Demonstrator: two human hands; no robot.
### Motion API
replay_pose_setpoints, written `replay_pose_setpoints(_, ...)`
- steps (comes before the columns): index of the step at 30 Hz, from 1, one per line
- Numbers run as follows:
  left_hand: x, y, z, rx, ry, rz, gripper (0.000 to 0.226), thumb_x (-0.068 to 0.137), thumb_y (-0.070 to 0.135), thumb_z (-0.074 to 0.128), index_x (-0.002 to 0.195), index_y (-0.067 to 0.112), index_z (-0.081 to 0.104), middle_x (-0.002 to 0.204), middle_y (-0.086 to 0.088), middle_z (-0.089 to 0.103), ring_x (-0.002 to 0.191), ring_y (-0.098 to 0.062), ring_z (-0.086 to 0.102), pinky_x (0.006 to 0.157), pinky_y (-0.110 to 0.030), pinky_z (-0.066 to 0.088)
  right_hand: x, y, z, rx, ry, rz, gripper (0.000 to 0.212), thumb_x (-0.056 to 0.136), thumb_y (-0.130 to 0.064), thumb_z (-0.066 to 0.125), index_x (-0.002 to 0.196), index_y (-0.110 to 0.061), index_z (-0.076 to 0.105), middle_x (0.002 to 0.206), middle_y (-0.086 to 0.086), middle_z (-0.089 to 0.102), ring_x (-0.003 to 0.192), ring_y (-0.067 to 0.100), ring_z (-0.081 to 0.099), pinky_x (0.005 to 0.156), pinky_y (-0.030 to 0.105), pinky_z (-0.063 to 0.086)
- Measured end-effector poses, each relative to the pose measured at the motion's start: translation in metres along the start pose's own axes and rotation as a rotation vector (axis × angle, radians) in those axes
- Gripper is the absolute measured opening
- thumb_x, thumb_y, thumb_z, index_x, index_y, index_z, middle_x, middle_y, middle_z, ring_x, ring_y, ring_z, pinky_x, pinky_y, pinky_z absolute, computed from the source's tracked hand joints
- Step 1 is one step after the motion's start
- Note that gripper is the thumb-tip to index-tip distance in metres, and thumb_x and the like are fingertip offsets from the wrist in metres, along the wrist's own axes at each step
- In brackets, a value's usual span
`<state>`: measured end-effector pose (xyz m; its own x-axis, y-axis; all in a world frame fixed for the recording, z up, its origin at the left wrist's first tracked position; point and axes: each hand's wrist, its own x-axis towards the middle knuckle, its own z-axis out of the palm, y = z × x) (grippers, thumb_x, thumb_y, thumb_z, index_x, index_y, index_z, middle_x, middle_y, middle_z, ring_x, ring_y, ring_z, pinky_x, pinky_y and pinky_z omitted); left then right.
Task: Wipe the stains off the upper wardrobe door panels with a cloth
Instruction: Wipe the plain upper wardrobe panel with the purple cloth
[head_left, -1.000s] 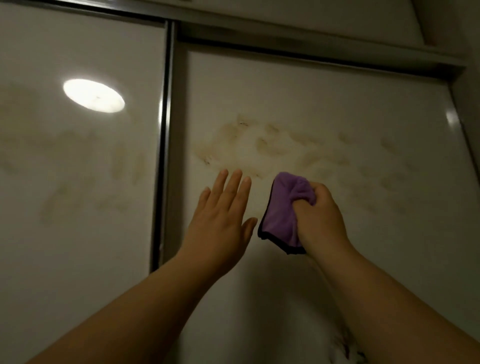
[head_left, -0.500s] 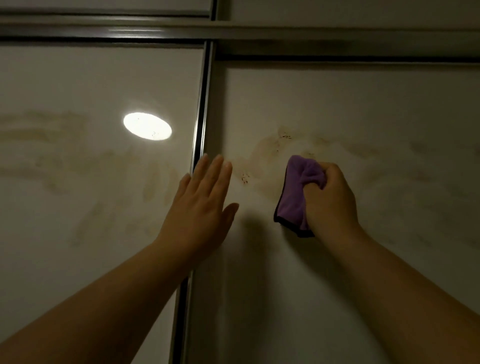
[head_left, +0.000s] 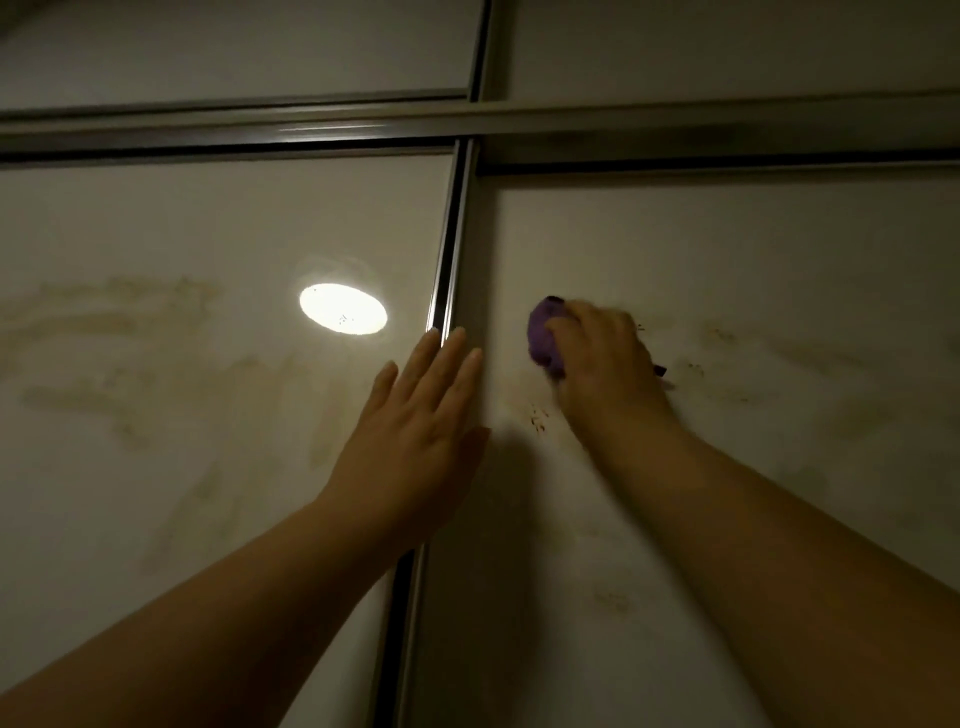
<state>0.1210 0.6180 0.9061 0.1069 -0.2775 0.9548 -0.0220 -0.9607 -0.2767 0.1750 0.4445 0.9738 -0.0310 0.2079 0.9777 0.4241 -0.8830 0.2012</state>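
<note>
Flat left hand and cloth-gripping right hand on stained wardrobe doors.
The glossy off-white left door panel (head_left: 156, 415) carries tan smears. The left hand (head_left: 421, 431) lies flat, fingers straight and close together, over the vertical metal frame strip (head_left: 447, 249). The right hand (head_left: 602, 364) curls round a bunched purple cloth (head_left: 543, 332) pressed on the off-white right door panel (head_left: 779, 519), just above dark specks (head_left: 537, 415).

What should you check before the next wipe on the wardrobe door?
1. Cloth held firmly: right hand grips the purple cloth. Ok.
2. Cloth flat on the right door panel: blurred. Cannot tell.
3. Left hand bracing, fingers straight, over the metal frame. Ok.
4. Dark specks below the cloth cleaned: not ok.
5. Smears on the left door panel cleaned: not ok.
</note>
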Motion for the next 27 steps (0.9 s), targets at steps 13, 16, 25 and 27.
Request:
replay_pose_setpoints(13, 0.001, -0.012, 0.014, -0.048, 0.042, 0.048, 0.069, 0.084, 0.046, 0.003, 0.145, 0.019, 0.018, 0.154, -0.005, 0.001, 0.139, -0.019, -0.01, 0.111, -0.04, -0.003, -0.006, -0.002, 0.028, 0.065, -0.019, -0.148, 0.053, 0.086, -0.048, 0.043, 0.134, -0.026, 0.046, 0.146, 0.003, 0.036, 0.124, 0.025, 0.031, 0.105, 0.037, 0.025)
replay_pose_setpoints(16, 0.001, -0.009, 0.016, -0.064, 0.058, 0.044, 0.063, 0.088, 0.043, 0.006, 0.145, 0.019, 0.018, 0.154, -0.005, 0.003, 0.139, -0.018, -0.009, 0.112, -0.041, -0.001, -0.029, -0.005, 0.031, 0.135, 0.026, -0.224, 0.038, 0.09, -0.035, 0.05, 0.128, -0.028, 0.053, 0.139, -0.003, 0.042, 0.119, 0.018, 0.032, 0.1, 0.029, 0.026)
replay_pose_setpoints(25, -0.002, -0.015, 0.012, -0.037, 0.03, 0.036, 0.062, 0.084, 0.03, 0.008, 0.144, 0.018, 0.004, 0.153, -0.002, -0.01, 0.137, -0.017, -0.018, 0.112, -0.04, -0.005, 0.019, 0.014, 0.026, 0.011, 0.075, -0.05, 0.039, 0.093, -0.029, 0.047, 0.128, -0.013, 0.053, 0.141, 0.012, 0.043, 0.117, 0.037, 0.04, 0.099, 0.032, 0.019)
replay_pose_setpoints(27, -0.003, -0.016, 0.015, -0.062, 0.067, 0.053, 0.065, 0.082, 0.032, 0.007, 0.144, 0.014, 0.016, 0.153, -0.004, 0.002, 0.139, -0.018, -0.008, 0.112, -0.041, -0.001, 0.018, -0.003, 0.03, 0.038, 0.055, -0.081, 0.039, 0.093, -0.027, 0.05, 0.13, -0.014, 0.052, 0.144, 0.01, 0.04, 0.121, 0.035, 0.037, 0.1, 0.031, 0.018)
